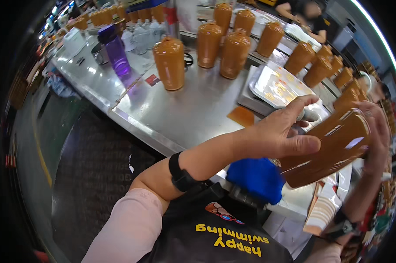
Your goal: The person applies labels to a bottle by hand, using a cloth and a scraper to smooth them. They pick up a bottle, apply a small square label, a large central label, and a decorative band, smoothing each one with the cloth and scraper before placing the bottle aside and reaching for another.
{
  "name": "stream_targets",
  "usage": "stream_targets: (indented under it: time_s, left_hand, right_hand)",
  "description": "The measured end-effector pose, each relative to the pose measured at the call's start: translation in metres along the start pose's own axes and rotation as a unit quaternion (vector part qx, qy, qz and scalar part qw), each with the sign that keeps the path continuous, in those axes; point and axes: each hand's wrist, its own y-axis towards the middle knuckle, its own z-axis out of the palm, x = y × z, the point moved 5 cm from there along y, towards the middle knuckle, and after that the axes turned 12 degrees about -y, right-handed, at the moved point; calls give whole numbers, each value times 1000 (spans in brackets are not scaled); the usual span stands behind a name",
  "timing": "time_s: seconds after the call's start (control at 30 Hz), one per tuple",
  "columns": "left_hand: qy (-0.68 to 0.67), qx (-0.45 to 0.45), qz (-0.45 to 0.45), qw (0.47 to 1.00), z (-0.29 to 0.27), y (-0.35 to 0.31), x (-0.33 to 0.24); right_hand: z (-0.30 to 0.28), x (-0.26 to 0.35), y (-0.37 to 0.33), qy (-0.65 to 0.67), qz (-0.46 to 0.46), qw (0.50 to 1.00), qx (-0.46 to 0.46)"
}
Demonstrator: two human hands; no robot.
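Note:
A glossy brown bottle [327, 149] is held tilted between my two hands above the right part of the steel table. My left hand [281, 131] lies on its near left side, thumb along the surface and index finger stretched past it. A grey piece [311, 115] shows beside those fingers; whether I grip it cannot be made out. My right hand [375, 127] is wrapped round the far right end of the bottle, its fingers partly hidden and smeared. Beneath the bottle is a bunched blue cloth [261, 179]. An orange flat piece [241, 116] rests on the table near my left wrist.
A white tray [277, 85] with orange smears sits on a grey base beyond my hands. Several brown bottles [169, 63] stand across the steel table [149, 125]. Farther left are a purple bottle [113, 50] and clear bottles [141, 37]. Striped sheets [325, 206] lie at right. Another person [309, 22] sits opposite.

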Motion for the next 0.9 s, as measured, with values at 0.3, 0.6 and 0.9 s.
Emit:
stream_targets:
  time_s: [0.3,0.6,0.9]
  left_hand:
    - [-203,-141,-173,954,-2,-29,57]
    - [-181,-176,-204,946,-19,-3,78]
    - [357,17,9,934,-6,-31,34]
  right_hand:
    - [128,-77,-71,126,213,969,32]
    - [141,-112,-73,132,228,965,-1]
    - [68,-192,29,-329,17,944,32]
